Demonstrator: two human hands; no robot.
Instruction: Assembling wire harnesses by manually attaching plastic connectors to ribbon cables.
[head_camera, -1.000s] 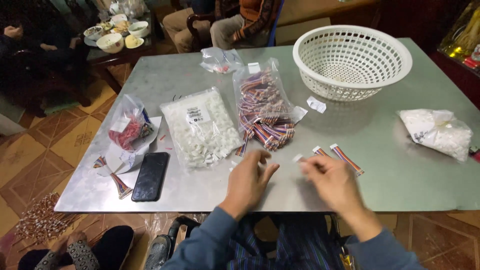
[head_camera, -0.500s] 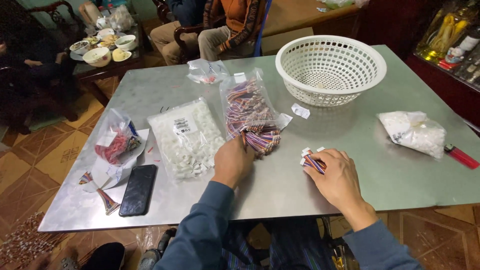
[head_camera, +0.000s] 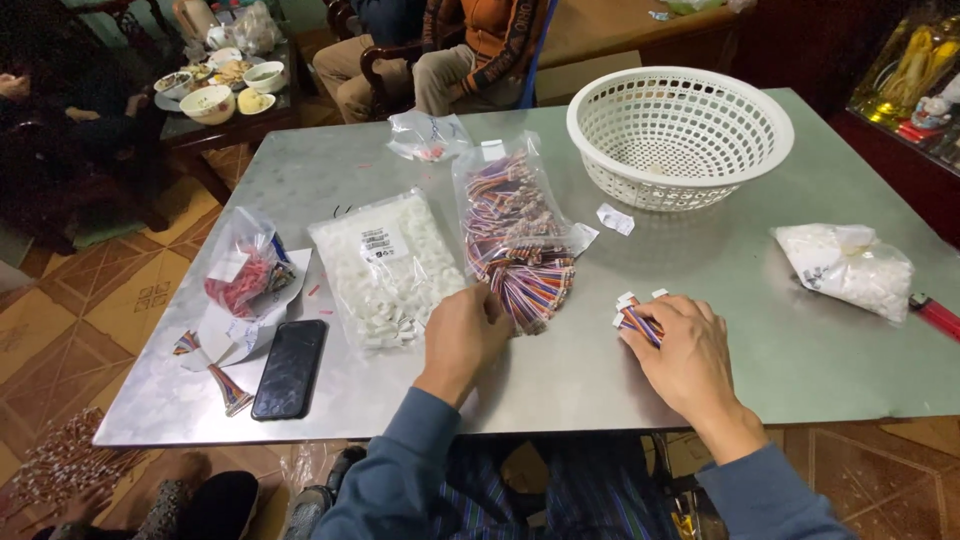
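My table (head_camera: 760, 330) is brushed grey metal, smooth with a dull sheen. The round white basket (head_camera: 680, 135) is matt perforated plastic. The clear bag of striped wire leads (head_camera: 515, 240) under my left hand (head_camera: 462, 335) is thin, glossy, crinkled plastic film, as is the clear bag of small white plastic connectors (head_camera: 385, 268). The flat black phone (head_camera: 290, 367) has a glossy glass face. My blue sleeves (head_camera: 400, 480) are soft matt cloth.

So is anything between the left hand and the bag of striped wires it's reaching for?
Nothing visible. The left hand already rests at the open end of the bag of striped wires, fingers at the wire ends. The bag of white connectors lies beside it, not between.
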